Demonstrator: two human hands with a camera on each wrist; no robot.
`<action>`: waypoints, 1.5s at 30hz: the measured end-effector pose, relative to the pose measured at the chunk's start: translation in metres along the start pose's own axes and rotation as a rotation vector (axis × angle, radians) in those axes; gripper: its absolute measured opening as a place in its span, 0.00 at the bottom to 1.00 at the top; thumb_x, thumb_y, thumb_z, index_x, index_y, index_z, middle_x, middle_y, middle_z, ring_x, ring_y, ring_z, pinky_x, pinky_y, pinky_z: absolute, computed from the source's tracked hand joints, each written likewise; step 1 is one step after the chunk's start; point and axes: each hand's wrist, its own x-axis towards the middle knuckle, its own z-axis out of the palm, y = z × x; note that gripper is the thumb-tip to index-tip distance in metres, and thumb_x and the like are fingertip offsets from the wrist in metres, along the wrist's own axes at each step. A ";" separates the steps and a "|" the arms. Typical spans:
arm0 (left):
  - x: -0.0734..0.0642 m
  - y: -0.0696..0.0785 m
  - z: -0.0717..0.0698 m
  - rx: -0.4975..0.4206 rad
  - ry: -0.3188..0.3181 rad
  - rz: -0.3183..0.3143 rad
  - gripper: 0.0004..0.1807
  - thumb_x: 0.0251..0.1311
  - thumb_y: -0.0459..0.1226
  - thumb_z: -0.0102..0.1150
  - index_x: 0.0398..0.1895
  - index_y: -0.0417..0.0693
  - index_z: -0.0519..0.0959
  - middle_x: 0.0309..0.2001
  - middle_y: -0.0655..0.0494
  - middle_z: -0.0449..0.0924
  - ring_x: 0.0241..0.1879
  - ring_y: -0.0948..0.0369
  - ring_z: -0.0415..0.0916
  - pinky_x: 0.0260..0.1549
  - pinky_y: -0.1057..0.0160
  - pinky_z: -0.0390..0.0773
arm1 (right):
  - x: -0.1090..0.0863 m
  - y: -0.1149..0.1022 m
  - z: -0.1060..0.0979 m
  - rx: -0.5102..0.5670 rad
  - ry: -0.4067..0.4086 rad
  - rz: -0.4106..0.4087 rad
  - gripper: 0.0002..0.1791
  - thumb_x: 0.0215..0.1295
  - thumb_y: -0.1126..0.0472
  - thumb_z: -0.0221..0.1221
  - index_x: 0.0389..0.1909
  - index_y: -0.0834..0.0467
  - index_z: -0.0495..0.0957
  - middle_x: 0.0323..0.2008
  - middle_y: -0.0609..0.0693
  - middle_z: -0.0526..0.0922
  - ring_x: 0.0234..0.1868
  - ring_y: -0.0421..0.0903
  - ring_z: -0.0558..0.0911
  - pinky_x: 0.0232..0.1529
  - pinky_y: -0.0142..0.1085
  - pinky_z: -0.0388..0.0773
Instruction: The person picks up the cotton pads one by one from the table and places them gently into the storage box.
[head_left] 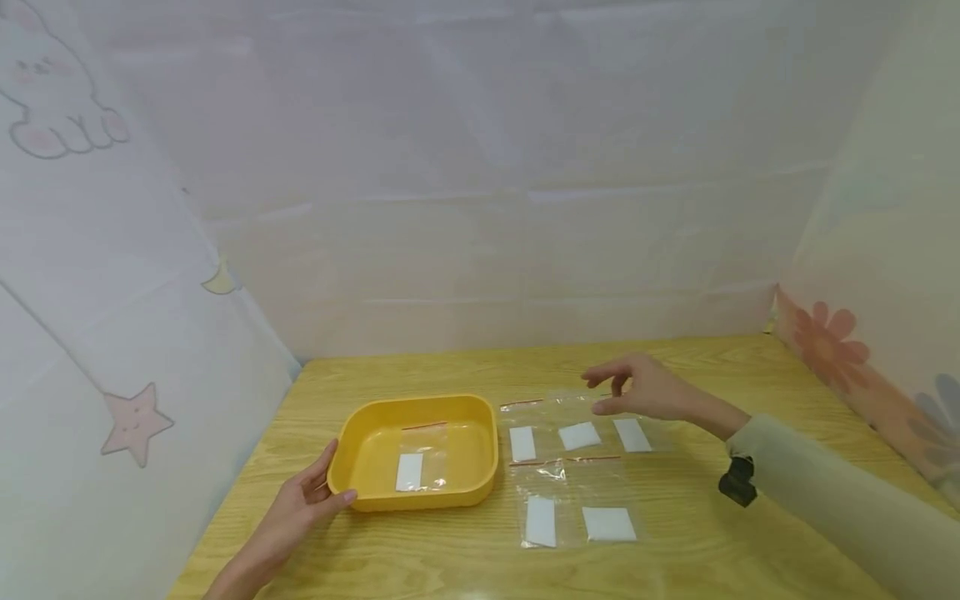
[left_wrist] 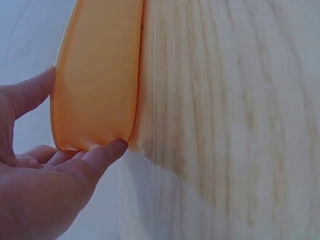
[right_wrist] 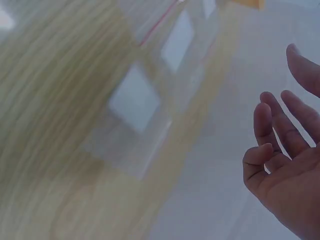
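A yellow plastic basin (head_left: 480, 493) stands on the table, with one clear zip bag (head_left: 433, 461) inside that contains a white rectangular piece (head_left: 408, 472). My left hand (head_left: 288, 506) holds the basin's left end, thumb at the near corner and fingers along the side; in the left wrist view, the hand (left_wrist: 55, 185) spans that end wall (left_wrist: 97, 75). Right of the basin lie several similar zip bags in two rows, among them a far-row bag (head_left: 522, 443) and a near-row bag (head_left: 609, 524). Above the far row hovers my right hand (head_left: 647, 389), fingers loosely bent, nothing in it.
The wood-grain table (head_left: 420, 567) meets a pale cloth backdrop (head_left: 487, 275) behind and at both sides. A black strap device (head_left: 738, 481) sits on the right wrist, over a light sleeve (head_left: 832, 508). Red seal lines mark some bags.
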 end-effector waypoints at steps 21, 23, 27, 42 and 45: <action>-0.002 0.002 -0.001 0.005 -0.007 -0.002 0.52 0.70 0.34 0.68 0.87 0.44 0.43 0.84 0.41 0.39 0.77 0.43 0.57 0.62 0.62 0.76 | -0.066 0.110 0.011 -0.241 0.122 0.050 0.33 0.54 0.52 0.81 0.58 0.64 0.86 0.49 0.60 0.76 0.45 0.54 0.70 0.41 0.44 0.67; -0.003 0.002 -0.001 0.005 -0.004 -0.009 0.52 0.70 0.34 0.68 0.87 0.44 0.43 0.84 0.41 0.39 0.77 0.44 0.57 0.62 0.62 0.76 | -0.065 0.110 0.013 -0.247 0.120 0.052 0.33 0.54 0.52 0.81 0.58 0.64 0.86 0.49 0.60 0.76 0.47 0.57 0.71 0.42 0.46 0.67; -0.003 0.002 0.000 0.001 0.001 -0.027 0.52 0.70 0.34 0.68 0.87 0.45 0.43 0.84 0.41 0.39 0.76 0.43 0.57 0.61 0.61 0.77 | -0.063 0.107 0.014 -0.219 0.116 0.085 0.36 0.54 0.51 0.81 0.62 0.64 0.84 0.52 0.63 0.73 0.51 0.62 0.70 0.45 0.53 0.71; -0.001 0.003 0.000 -0.002 0.000 -0.033 0.53 0.70 0.34 0.69 0.87 0.44 0.43 0.84 0.41 0.40 0.76 0.43 0.58 0.61 0.61 0.78 | -0.065 0.111 0.011 -0.163 0.092 0.099 0.37 0.52 0.52 0.81 0.62 0.62 0.84 0.51 0.63 0.69 0.51 0.61 0.67 0.45 0.49 0.67; -0.001 0.003 0.001 -0.001 0.000 -0.035 0.53 0.70 0.34 0.69 0.87 0.44 0.43 0.84 0.41 0.40 0.76 0.42 0.58 0.61 0.61 0.78 | -0.065 0.111 0.011 -0.166 0.088 0.103 0.37 0.52 0.51 0.81 0.62 0.62 0.84 0.50 0.62 0.69 0.50 0.60 0.67 0.43 0.47 0.66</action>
